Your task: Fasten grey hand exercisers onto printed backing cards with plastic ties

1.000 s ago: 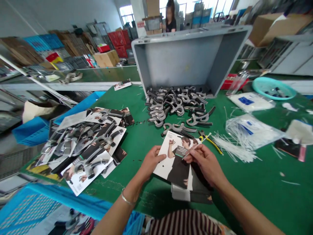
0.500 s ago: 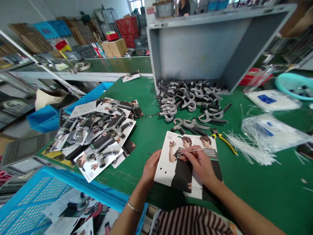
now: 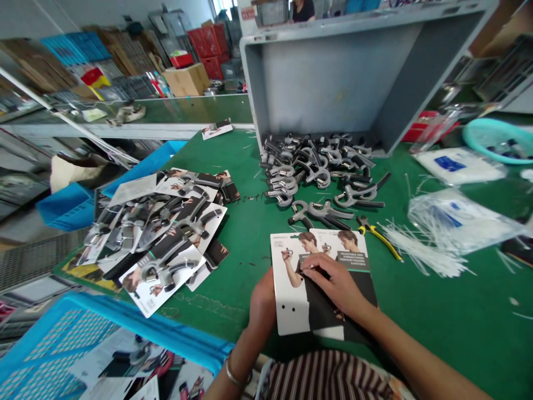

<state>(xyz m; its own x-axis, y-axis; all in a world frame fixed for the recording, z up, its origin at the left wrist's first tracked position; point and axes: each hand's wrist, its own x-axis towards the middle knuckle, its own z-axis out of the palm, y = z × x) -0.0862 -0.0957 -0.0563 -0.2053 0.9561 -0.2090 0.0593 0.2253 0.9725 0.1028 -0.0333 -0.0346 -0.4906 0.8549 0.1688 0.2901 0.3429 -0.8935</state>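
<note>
My left hand [image 3: 263, 303] grips the left edge of a printed packaging card [image 3: 291, 321], its fingers hidden behind it. The card is tilted up and shows a person's arm, black print and small punched holes. My right hand [image 3: 339, 286] is pinched at the middle of the card, near its holes; the white cable tie seen there earlier is now hidden by the fingers. Behind it lies a second card [image 3: 358, 269] of the same print. Several grey and black hand grip strengtheners [image 3: 320, 211] lie just beyond the cards.
A grey crate [image 3: 325, 83] on its side holds more hand grips. Yellow-handled cutters [image 3: 385, 241], loose white cable ties [image 3: 433, 253] and plastic bags [image 3: 462, 219] lie right. Carded hand grips [image 3: 166, 266] are piled left, above a blue basket [image 3: 166, 328].
My left hand has tilted the card more upright. The white cable tie in my right fingers no longer shows, and those fingers are pressed closer to the card. The view has shifted slightly.
</note>
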